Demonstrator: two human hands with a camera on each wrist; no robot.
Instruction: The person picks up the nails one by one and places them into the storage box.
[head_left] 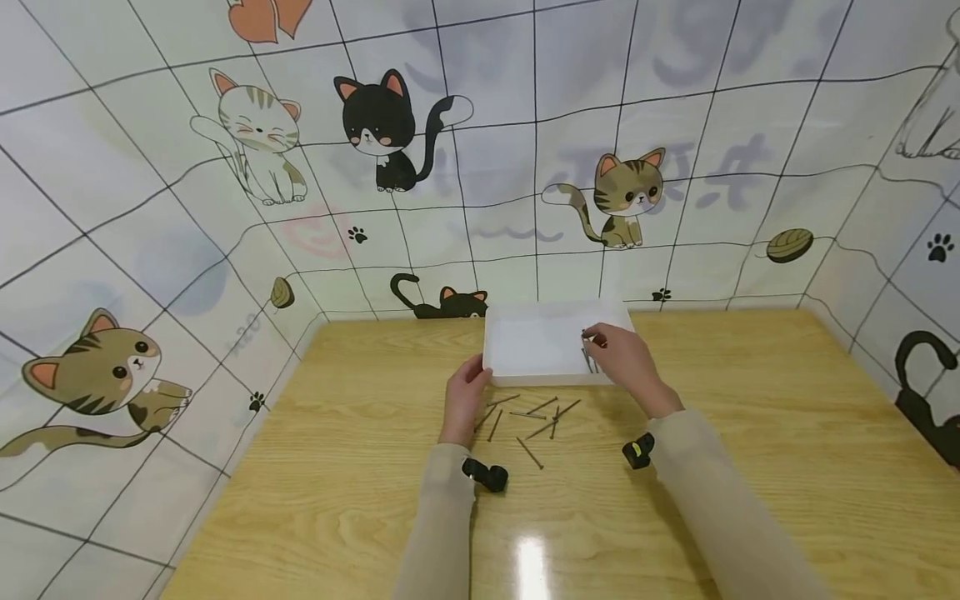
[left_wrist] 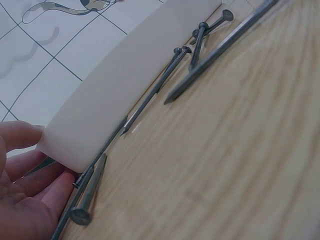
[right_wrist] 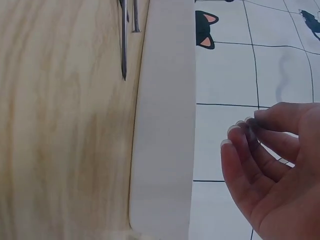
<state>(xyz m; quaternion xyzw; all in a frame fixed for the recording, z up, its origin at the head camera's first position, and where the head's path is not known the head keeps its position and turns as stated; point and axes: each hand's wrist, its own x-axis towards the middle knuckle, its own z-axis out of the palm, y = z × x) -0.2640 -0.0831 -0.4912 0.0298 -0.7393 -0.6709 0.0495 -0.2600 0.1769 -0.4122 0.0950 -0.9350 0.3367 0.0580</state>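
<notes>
**Nails beside and inside a white box, 2 hands at work**

We observe a shallow white box [head_left: 536, 343] at the far side of a wooden table [head_left: 360, 483], against a wall [head_left: 502, 167] printed with cats and grid lines.

Left hand [head_left: 462, 402]: it holds the box at its near left corner. In the left wrist view we see the thumb and fingers clamped about that corner, with 2 nail heads just beside the fingers.

Right hand [head_left: 624, 360]: it is above the right part of the box. Thumb and fingertips are together on a small dark piece that we read as a nail [head_left: 584, 334]; most of it is hidden by the fingers.

Nails in the box [head_left: 587, 360]: we make out at least 2, below the right fingertips. Loose nails [head_left: 528, 415] lie on the table in front of the box, pointing various ways, some crossing. We note 1 nail [head_left: 529, 452] nearer to the person than the others.

Both arms wear pale sleeves [head_left: 442, 517], each with a small black camera [head_left: 486, 475] at the wrist.
</notes>
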